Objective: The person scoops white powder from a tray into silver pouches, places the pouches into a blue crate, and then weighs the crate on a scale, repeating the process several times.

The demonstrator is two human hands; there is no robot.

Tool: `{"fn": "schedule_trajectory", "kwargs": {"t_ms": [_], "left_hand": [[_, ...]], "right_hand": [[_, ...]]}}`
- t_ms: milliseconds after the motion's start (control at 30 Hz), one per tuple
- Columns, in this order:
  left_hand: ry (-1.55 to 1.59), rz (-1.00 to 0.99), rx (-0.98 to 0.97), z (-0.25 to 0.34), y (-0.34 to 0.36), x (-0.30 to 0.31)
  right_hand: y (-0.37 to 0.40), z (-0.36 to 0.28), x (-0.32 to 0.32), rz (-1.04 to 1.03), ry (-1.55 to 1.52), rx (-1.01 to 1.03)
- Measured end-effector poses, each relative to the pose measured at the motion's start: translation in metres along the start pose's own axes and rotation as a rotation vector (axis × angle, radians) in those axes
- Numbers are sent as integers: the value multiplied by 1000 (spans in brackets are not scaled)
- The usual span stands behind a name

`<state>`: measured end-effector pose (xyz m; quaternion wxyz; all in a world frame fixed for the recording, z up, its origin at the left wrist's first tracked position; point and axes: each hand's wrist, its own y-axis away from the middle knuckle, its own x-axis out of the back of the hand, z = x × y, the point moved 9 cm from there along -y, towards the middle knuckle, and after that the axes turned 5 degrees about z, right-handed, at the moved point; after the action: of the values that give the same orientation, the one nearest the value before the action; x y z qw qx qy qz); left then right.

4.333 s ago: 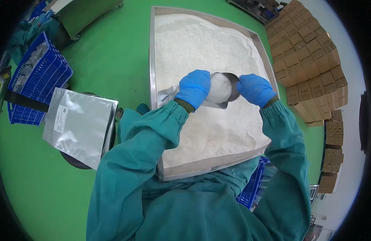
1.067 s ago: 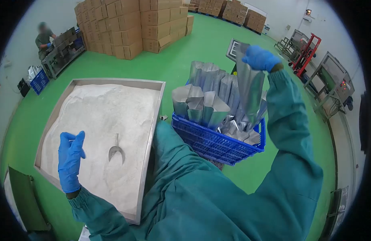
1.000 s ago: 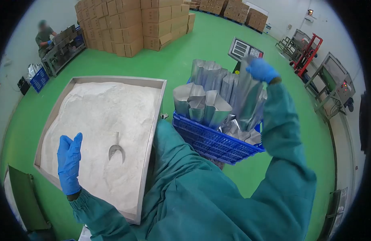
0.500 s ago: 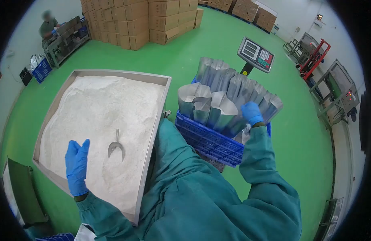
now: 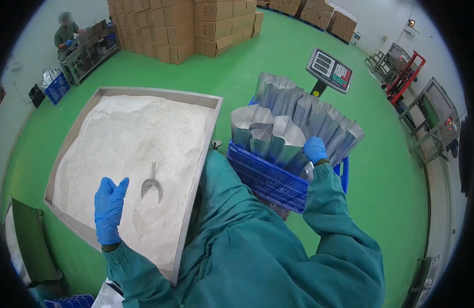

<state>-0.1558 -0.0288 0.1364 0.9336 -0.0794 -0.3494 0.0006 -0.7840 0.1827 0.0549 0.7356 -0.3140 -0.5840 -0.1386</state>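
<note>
My left hand, in a blue glove, hovers over the left part of a metal tray filled with white powder. Its thumb stands apart from the fingers and it holds nothing. A metal scoop lies on the powder to the right of that hand, its handle pointing away from me. My right hand, also gloved in blue, is closed at the edge of a silver foil bag in the front row. Several more upright, open-topped foil bags stand in a blue crate. My right fingertips are partly hidden.
Behind the crate rises a scale display. Stacked cartons stand at the back, and a person is at a metal bench far left. On the right are a red pallet jack and a machine.
My right hand has shifted down and slightly left along the front bags, closer to the front bag's edge. My left hand has moved a little right over the powder. The view has shifted slightly.
</note>
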Motion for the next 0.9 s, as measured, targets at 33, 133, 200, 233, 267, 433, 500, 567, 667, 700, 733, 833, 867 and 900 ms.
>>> {"fn": "schedule_trajectory", "kwargs": {"t_ms": [33, 133, 200, 233, 267, 433, 500, 567, 667, 700, 733, 833, 867, 900], "left_hand": [[-4, -9, 65, -7, 1, 1], [11, 52, 103, -31, -8, 22], [31, 47, 99, -27, -9, 18], [63, 51, 95, -23, -9, 15], [98, 57, 88, -19, -11, 13], [-61, 1, 40, -10, -5, -8], [26, -19, 156, -18, -1, -1], [77, -79, 294, -24, 5, 3], [521, 209, -218, 10, -1, -12], [510, 219, -315, 54, 17, -26], [381, 255, -409, 112, 45, -40], [-82, 337, -836, 172, 102, -109], [-180, 278, -770, 161, 94, -113], [-282, 216, -709, 148, 86, -117]], "right_hand": [[-6, -2, 0, -16, -23, -49], [-14, -2, 55, 26, -73, -61], [-11, 1, 49, 81, -41, -32], [-7, -5, 38, 38, -42, 3], [-4, -11, 27, -2, -43, 37], [10, 11, -8, -204, -279, -127], [10, 32, 56, -33, -80, -180], [16, 60, 115, 474, -404, -309], [13, -26, 106, 322, -2054, -463], [26, -92, 152, 335, -1669, -169], [32, -145, 158, 270, -1664, 9], [74, -307, 145, -266, -2039, 296], [96, -355, 143, -561, -2208, 355], [120, -403, 146, -1188, -2738, 255]]}}
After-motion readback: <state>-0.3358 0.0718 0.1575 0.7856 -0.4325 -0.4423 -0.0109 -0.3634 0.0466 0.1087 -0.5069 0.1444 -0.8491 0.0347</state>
